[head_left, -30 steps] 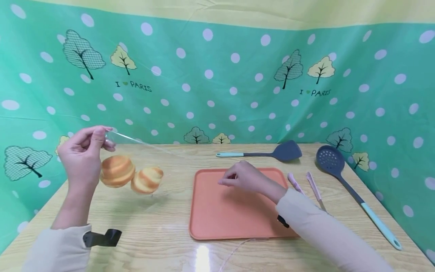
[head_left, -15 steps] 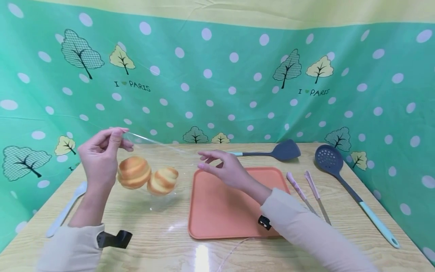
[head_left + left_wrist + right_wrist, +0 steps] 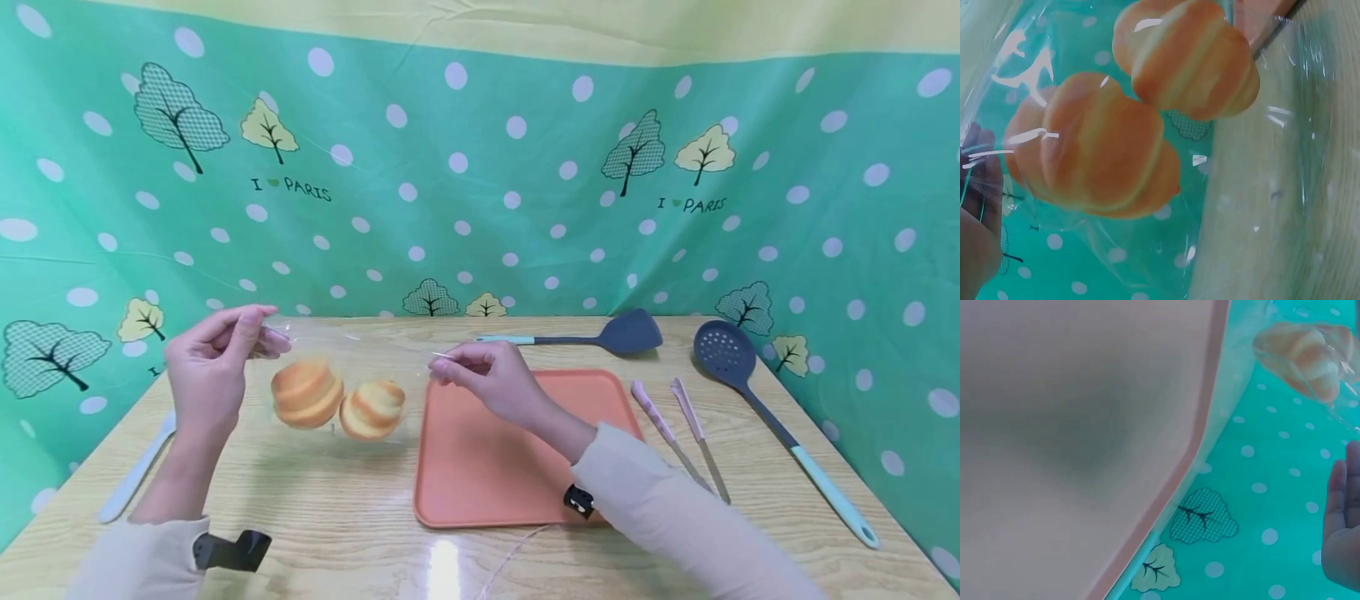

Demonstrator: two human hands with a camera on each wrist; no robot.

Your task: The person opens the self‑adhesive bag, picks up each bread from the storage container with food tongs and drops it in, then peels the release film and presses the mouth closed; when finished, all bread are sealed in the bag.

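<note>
Two golden, ridged bread rolls, a left one (image 3: 307,396) and a right one (image 3: 372,410), hang above the table inside a clear plastic bag (image 3: 360,350). My left hand (image 3: 206,367) pinches the bag's upper left corner between thumb and fingers. On the other side my right hand (image 3: 495,375) pinches its right edge, above the tray's far left corner. Close up in the left wrist view, both rolls show through the shiny film, the nearer roll (image 3: 1091,150) filling the middle. In the right wrist view a roll (image 3: 1304,356) sits beyond the fingertips.
An orange-pink tray (image 3: 480,475) lies at centre. Behind it is a dark spatula (image 3: 630,333); to its right lie two pink-handled utensils (image 3: 660,412) (image 3: 693,417) and a slotted skimmer (image 3: 726,354). A pale blue utensil (image 3: 135,475) lies left, partly behind my left forearm.
My left hand has moved right, then slightly down, carrying the bag and rolls rightward. My right hand has come left from over the tray and taken hold of the bag's right edge.
</note>
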